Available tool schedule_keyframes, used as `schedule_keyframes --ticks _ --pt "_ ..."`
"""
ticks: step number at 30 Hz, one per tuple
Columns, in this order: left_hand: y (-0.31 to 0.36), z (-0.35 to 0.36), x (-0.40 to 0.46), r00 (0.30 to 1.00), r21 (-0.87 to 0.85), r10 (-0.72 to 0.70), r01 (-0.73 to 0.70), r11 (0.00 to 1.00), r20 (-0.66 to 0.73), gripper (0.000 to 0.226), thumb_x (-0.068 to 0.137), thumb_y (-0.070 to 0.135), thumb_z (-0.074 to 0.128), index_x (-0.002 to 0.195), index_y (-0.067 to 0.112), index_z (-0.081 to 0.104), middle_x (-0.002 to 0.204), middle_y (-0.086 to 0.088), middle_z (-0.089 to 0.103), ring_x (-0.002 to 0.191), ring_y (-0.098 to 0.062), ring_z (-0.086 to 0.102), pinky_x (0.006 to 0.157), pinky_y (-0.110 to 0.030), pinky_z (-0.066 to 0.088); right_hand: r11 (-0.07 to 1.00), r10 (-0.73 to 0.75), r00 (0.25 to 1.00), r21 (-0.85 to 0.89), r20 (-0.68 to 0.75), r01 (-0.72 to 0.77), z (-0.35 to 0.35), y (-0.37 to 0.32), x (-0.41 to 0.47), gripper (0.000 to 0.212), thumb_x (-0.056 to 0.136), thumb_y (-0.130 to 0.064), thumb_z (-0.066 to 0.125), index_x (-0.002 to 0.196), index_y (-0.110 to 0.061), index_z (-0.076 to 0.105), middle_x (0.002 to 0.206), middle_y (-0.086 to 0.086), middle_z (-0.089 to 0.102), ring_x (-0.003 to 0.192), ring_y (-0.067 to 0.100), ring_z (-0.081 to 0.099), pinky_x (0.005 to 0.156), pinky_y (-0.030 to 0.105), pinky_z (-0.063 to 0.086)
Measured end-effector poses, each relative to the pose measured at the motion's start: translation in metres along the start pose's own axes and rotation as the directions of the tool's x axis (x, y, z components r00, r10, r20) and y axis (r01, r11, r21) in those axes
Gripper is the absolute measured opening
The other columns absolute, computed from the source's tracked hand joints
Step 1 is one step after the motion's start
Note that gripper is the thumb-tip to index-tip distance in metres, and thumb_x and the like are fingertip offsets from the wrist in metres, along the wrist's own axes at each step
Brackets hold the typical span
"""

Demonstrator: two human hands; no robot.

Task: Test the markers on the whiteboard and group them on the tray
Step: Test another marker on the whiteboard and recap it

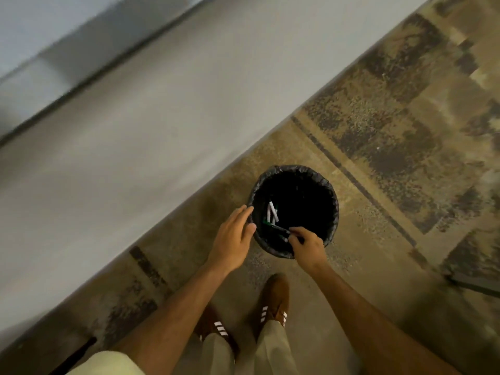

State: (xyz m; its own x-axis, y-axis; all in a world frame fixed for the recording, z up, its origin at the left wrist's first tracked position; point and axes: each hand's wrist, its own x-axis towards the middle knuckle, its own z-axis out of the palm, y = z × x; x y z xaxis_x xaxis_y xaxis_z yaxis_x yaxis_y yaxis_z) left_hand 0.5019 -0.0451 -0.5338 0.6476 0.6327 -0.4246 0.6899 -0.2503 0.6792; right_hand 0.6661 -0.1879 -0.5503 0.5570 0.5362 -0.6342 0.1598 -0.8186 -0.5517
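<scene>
Black plastic lines the round waste bin on the floor in front of your feet, and both your hands are at its near rim. Your right hand reaches over the near edge with the forearm running up from the lower right; its fingers are curled and pinch the end of a dark marker. That marker lies nearly level over the bin's mouth, its long axis running from your fingertips up and to the left, toward the bin's left side. Which end carries the cap is too blurred to tell.

Your left hand hovers just outside the left rim, back of the hand up, fingers straight and loosely spread, tips pointing toward the bin; it holds nothing, and whether the fingertips touch the liner I cannot tell. The two hands are apart, with the bin's near-left edge between them.

Down inside the bin lie several more markers, pale barrels with dark ends, leaning roughly along the same up-and-down line in the view, close beside each other near the left wall.

Your brown shoes with white stripes stand on mottled carpet, just short of the bin. A pale grey wall runs diagonally along the left.
</scene>
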Motion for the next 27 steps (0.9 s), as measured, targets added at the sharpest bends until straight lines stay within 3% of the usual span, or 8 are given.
schedule_keyframes --ticks 3,9,13,15,18,22,25,27 --pt "0.051 -0.058 -0.021 0.998 0.006 0.027 -0.026 1.000 -0.052 0.050 0.105 0.044 0.035 0.152 0.030 0.033 0.161 0.007 0.029 0.150 -0.010 0.019 0.121 -0.035 0.025 0.991 -0.120 0.993 0.055 -0.007 0.120 -0.035 -0.079 -0.034 0.025 0.100 -0.022 0.055 0.123 -0.019 0.066 0.112 -0.005 0.067 0.097 0.009 0.062 0.083 0.021 0.051" --pt "0.164 -0.204 -0.099 0.982 0.064 0.166 -0.160 0.985 -0.095 0.048 0.104 0.045 0.037 0.148 0.028 0.040 0.155 0.006 0.040 0.144 -0.011 0.033 0.118 -0.036 0.030 0.941 -0.337 0.939 0.046 0.066 0.335 -0.110 -0.238 -0.137 0.025 0.101 -0.023 0.053 0.119 -0.018 0.069 0.116 0.000 0.071 0.108 0.014 0.064 0.096 0.034 0.052" --pt "0.209 -0.292 -0.163 0.957 0.050 0.128 -0.119 0.992 -0.260 0.044 0.103 0.044 0.039 0.144 0.029 0.045 0.149 0.008 0.047 0.137 -0.011 0.042 0.115 -0.030 0.036 0.888 -0.459 0.879 0.032 0.126 0.459 -0.129 -0.330 -0.200 0.027 0.100 -0.022 0.050 0.119 -0.020 0.069 0.120 -0.001 0.070 0.110 0.012 0.062 0.100 0.033 0.049" --pt "0.205 -0.341 -0.218 0.914 0.008 0.021 -0.019 1.000 -0.405 0.040 0.103 0.045 0.041 0.141 0.033 0.046 0.148 0.011 0.048 0.134 -0.011 0.045 0.112 -0.028 0.037 0.852 -0.518 0.834 0.028 0.189 0.523 -0.114 -0.385 -0.249 0.026 0.102 -0.021 0.051 0.121 -0.019 0.067 0.122 -0.002 0.068 0.109 0.010 0.060 0.097 0.026 0.046" --pt "0.184 -0.347 -0.247 0.883 -0.110 -0.163 0.127 0.986 -0.441 0.040 0.101 0.047 0.044 0.139 0.036 0.048 0.147 0.011 0.049 0.132 -0.012 0.048 0.110 -0.032 0.040 0.858 -0.506 0.835 0.022 0.215 0.514 -0.095 -0.400 -0.261 0.026 0.102 -0.022 0.052 0.124 -0.018 0.065 0.125 -0.001 0.067 0.109 0.011 0.061 0.101 0.029 0.049" --pt "0.126 -0.378 -0.306 0.761 -0.235 -0.360 0.274 0.933 -0.540 0.035 0.100 0.039 0.051 0.134 0.032 0.053 0.140 0.007 0.055 0.124 -0.013 0.055 0.100 -0.024 0.042 0.831 -0.527 0.797 -0.019 0.295 0.556 -0.047 -0.436 -0.289 0.027 0.101 -0.023 0.056 0.126 -0.022 0.062 0.128 -0.002 0.064 0.116 0.015 0.059 0.101 0.030 0.047" --pt "0.077 -0.396 -0.329 0.686 -0.276 -0.431 0.331 0.902 -0.586 0.033 0.100 0.028 0.056 0.133 0.024 0.057 0.136 0.002 0.059 0.122 -0.017 0.056 0.101 -0.025 0.042 0.808 -0.535 0.791 -0.093 0.297 0.582 -0.007 -0.458 -0.299 0.037 0.099 -0.024 0.058 0.136 -0.027 0.054 0.143 -0.002 0.051 0.134 0.020 0.043 0.111 0.037 0.038" --pt "0.054 -0.399 -0.331 0.673 -0.316 -0.480 0.361 0.877 -0.563 0.034 0.099 0.025 0.057 0.133 0.022 0.057 0.137 -0.001 0.058 0.124 -0.018 0.055 0.106 -0.030 0.042 0.816 -0.500 0.810 -0.148 0.306 0.559 0.017 -0.463 -0.300 0.045 0.099 -0.025 0.058 0.142 -0.029 0.047 0.151 0.000 0.043 0.141 0.023 0.033 0.114 0.042 0.034"
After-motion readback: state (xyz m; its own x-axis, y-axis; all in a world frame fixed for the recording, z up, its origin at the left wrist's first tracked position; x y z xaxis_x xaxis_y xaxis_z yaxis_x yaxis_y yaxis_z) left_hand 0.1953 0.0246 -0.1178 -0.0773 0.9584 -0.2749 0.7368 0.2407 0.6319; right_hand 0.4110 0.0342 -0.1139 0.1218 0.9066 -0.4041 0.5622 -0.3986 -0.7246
